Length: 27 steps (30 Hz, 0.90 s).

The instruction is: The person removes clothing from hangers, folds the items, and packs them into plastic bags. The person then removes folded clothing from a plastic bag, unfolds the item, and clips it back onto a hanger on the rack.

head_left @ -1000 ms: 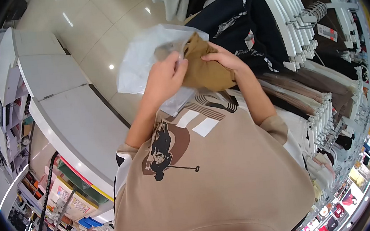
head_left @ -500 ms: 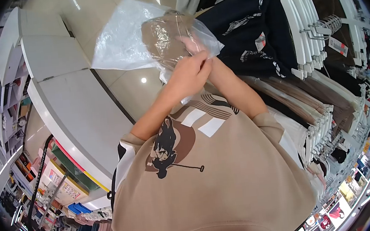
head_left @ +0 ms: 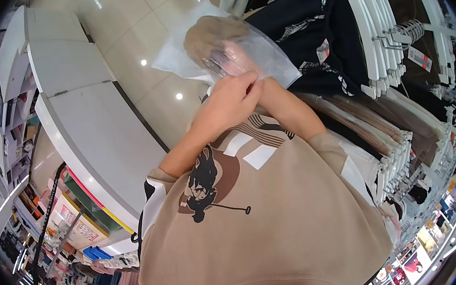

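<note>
In the shop aisle: you stand over a glossy tiled floor (head_left: 124, 37), between the counter and the hanging clothes.
White counter (head_left: 80, 118): along your left, well apart from your hands.
Clothes rack: on your right, with white hangers (head_left: 363, 33) and a black printed garment (head_left: 347, 37) hanging just beside the bag; whether the two touch is hard to tell.
Clear plastic bag (head_left: 280, 60): held out before your chest, around your right hand and wrist.
Tan-brown garment (head_left: 207, 37): inside the bag, bunched at its far part and seen through the film. This much looks done: none of it seems to show outside.
Left hand (head_left: 229, 98): fingers curled in, apparently pinching the bag's film beside your right wrist.
Right hand (head_left: 239, 56): in the bag, up against the garment; blur and shine hide whether the fingers grip it.
Bag mouth: at your right wrist, by my reading. What remains, as far as shows: the right hand is not out, the mouth not closed.
</note>
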Each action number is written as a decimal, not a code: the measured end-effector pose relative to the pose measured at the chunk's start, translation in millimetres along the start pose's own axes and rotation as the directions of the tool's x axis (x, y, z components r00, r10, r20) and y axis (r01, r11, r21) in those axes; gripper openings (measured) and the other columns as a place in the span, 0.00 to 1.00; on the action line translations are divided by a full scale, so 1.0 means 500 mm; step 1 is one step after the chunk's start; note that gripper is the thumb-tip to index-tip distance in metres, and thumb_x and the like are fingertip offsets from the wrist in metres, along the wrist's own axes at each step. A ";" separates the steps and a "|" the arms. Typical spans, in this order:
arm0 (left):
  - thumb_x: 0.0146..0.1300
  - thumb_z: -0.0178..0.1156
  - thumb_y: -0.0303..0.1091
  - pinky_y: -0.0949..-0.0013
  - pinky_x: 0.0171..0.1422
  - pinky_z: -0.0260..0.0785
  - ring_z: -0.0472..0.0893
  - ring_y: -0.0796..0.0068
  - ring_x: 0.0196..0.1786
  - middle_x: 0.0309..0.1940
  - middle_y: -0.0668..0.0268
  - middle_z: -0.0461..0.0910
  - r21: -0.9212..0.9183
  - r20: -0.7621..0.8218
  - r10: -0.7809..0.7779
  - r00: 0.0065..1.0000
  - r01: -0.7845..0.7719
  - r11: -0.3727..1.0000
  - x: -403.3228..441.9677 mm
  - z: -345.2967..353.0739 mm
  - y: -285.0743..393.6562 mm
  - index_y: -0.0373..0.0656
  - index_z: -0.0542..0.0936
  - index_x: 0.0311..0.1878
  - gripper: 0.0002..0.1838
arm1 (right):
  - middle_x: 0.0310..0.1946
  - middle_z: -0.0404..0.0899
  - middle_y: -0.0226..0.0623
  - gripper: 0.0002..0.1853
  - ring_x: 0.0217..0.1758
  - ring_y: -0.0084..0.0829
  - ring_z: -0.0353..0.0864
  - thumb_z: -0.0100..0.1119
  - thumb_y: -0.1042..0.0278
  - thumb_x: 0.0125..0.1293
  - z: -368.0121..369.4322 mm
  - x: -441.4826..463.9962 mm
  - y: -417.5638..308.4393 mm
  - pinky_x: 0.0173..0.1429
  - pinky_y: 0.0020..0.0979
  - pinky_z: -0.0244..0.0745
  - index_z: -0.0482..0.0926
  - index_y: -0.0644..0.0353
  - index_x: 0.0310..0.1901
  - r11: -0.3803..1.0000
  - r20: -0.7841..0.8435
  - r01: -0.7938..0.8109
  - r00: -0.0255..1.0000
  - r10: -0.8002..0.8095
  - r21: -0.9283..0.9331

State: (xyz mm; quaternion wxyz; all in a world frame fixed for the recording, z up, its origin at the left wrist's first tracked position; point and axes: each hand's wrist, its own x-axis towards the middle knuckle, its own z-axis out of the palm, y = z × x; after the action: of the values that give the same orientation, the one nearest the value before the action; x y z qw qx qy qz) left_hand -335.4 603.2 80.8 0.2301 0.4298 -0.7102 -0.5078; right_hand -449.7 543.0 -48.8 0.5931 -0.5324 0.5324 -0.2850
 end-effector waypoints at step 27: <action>0.64 0.59 0.34 0.75 0.29 0.54 0.62 0.85 0.26 0.20 0.76 0.67 -0.254 0.028 -0.159 0.987 0.161 0.954 0.003 -0.127 -0.118 0.40 0.73 0.27 0.12 | 0.42 0.80 0.36 0.08 0.43 0.33 0.79 0.66 0.80 0.50 -0.198 -0.314 -0.102 0.41 0.31 0.76 0.84 0.60 0.34 0.643 -0.092 0.315 0.851 -0.517 -0.698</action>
State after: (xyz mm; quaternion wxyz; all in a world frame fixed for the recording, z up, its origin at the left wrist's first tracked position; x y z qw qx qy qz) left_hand -265.4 562.0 50.7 0.2391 0.4507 -0.6026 -0.6137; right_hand -573.3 638.7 63.9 0.2004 -0.7689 0.5382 -0.2811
